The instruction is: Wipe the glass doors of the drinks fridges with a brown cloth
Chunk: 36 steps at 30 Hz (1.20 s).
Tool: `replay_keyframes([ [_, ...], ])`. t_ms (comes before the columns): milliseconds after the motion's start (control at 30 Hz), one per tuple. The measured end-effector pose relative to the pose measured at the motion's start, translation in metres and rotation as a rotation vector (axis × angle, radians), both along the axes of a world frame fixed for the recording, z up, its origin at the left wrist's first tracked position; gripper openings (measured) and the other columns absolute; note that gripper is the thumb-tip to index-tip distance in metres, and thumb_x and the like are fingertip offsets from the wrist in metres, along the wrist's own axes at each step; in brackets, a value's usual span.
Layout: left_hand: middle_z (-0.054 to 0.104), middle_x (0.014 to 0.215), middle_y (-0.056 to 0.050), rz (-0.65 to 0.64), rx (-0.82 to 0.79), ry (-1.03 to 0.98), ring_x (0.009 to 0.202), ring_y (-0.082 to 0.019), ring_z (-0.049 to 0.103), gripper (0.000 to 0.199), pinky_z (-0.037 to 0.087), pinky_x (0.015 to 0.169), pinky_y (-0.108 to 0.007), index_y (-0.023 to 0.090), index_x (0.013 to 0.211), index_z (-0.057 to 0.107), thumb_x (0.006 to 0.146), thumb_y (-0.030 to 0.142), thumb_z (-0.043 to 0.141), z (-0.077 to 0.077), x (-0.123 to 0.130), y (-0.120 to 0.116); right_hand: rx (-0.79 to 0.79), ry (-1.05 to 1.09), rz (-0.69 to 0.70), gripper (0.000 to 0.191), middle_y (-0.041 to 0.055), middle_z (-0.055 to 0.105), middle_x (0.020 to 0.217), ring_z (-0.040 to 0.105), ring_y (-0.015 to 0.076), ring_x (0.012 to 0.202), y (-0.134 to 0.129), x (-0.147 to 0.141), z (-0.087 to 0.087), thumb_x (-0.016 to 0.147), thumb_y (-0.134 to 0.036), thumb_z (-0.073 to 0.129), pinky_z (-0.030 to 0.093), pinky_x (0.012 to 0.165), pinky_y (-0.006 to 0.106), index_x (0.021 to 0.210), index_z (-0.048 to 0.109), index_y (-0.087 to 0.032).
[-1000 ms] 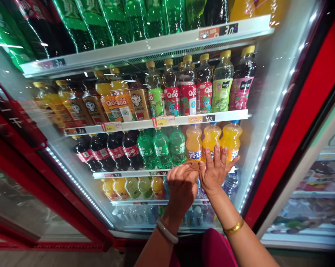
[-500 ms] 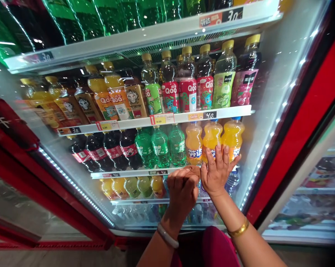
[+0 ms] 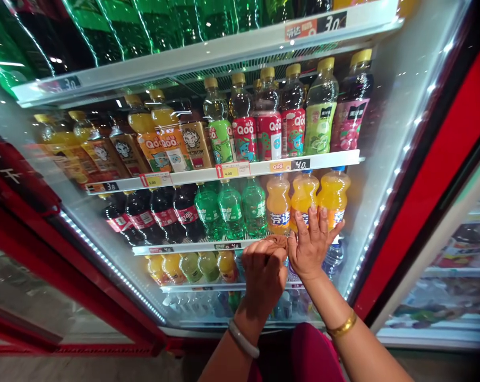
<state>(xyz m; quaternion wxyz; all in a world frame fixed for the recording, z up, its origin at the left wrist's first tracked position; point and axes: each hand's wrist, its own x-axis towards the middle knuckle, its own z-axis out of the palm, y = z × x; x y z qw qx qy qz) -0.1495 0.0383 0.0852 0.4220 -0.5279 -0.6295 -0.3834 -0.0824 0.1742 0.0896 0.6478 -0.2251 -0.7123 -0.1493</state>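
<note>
My left hand (image 3: 264,270) is closed at the front edge of a white shelf (image 3: 192,248), its fingers bunched on a brown cloth (image 3: 279,242). Right beside it my right hand (image 3: 311,246) is open, palm toward the shelf and fingers spread. Its fingertips reach in front of the orange soda bottles (image 3: 304,192); whether they touch them I cannot tell. Green soda bottles (image 3: 229,209) and dark cola bottles (image 3: 162,209) stand upright on the same shelf to the left. My hands hide part of the shelf edge and the bottles below.
Above is a shelf of juice bottles (image 3: 242,127), and higher still large green bottles (image 3: 160,24). Smaller juice bottles (image 3: 190,267) stand on the shelf below. Lit cooler walls and a red door frame (image 3: 435,175) bound the right side; another red frame (image 3: 80,297) lies left.
Both hands stay in nearly the same place. The left hand has shifted very slightly to the right, and the view has moved a little.
</note>
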Motion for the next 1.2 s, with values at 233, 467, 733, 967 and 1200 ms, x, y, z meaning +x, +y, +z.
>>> replay_keyframes([
  [233, 0.056, 0.128, -0.011, 0.158, 0.346, -0.17, 0.119, -0.03, 0.054, 0.038, 0.044, 0.109, -0.054, 0.024, 0.106, 0.065, 0.071, 0.011, 0.065, 0.07, -0.027, -0.001, -0.015, 0.006, -0.003, 0.073, 0.0084, 0.029, 0.17, 0.017, 0.0284, 0.161, -0.001, -0.001, -0.002, 0.093, -0.024, 0.051, 0.004, 0.125, 0.072, 0.162, 0.025, -0.031],
  [467, 0.056, 0.123, -0.009, 0.073, 0.082, -0.018, 0.121, -0.028, 0.054, 0.035, 0.045, 0.108, -0.05, 0.025, 0.102, 0.065, 0.073, 0.006, 0.064, 0.008, -0.009, -0.004, -0.014, -0.003, 0.003, 0.073, 0.0077, 0.03, 0.169, 0.018, 0.0279, 0.16, 0.001, 0.0, -0.004, 0.093, -0.025, 0.053, 0.004, 0.125, 0.072, 0.161, 0.026, -0.032],
  [733, 0.057, 0.125, -0.012, 0.131, 0.285, -0.167, 0.12, -0.031, 0.055, 0.037, 0.044, 0.108, -0.053, 0.024, 0.108, 0.065, 0.073, 0.012, 0.065, 0.057, -0.024, -0.01, 0.003, 0.015, 0.012, 0.072, 0.0079, 0.028, 0.17, 0.017, 0.028, 0.161, 0.0, 0.0, -0.002, 0.095, -0.026, 0.052, 0.002, 0.126, 0.07, 0.162, 0.026, -0.03],
  [967, 0.056, 0.124, -0.01, 0.122, 0.194, -0.071, 0.122, -0.03, 0.054, 0.034, 0.045, 0.108, -0.052, 0.024, 0.106, 0.065, 0.074, 0.012, 0.065, 0.026, -0.019, -0.005, -0.006, 0.004, -0.001, 0.07, 0.0085, 0.031, 0.169, 0.018, 0.0276, 0.16, 0.001, 0.0, -0.003, 0.094, -0.027, 0.051, 0.003, 0.126, 0.069, 0.16, 0.029, -0.03],
  [1200, 0.057, 0.125, -0.009, 0.033, 0.116, -0.091, 0.123, -0.027, 0.055, 0.039, 0.043, 0.111, -0.05, 0.027, 0.104, 0.067, 0.072, 0.006, 0.063, 0.02, -0.007, -0.003, -0.028, 0.013, -0.001, 0.067, 0.0098, 0.034, 0.167, 0.021, 0.0307, 0.159, 0.002, -0.001, -0.007, 0.093, -0.026, 0.05, 0.004, 0.124, 0.073, 0.158, 0.034, -0.031],
])
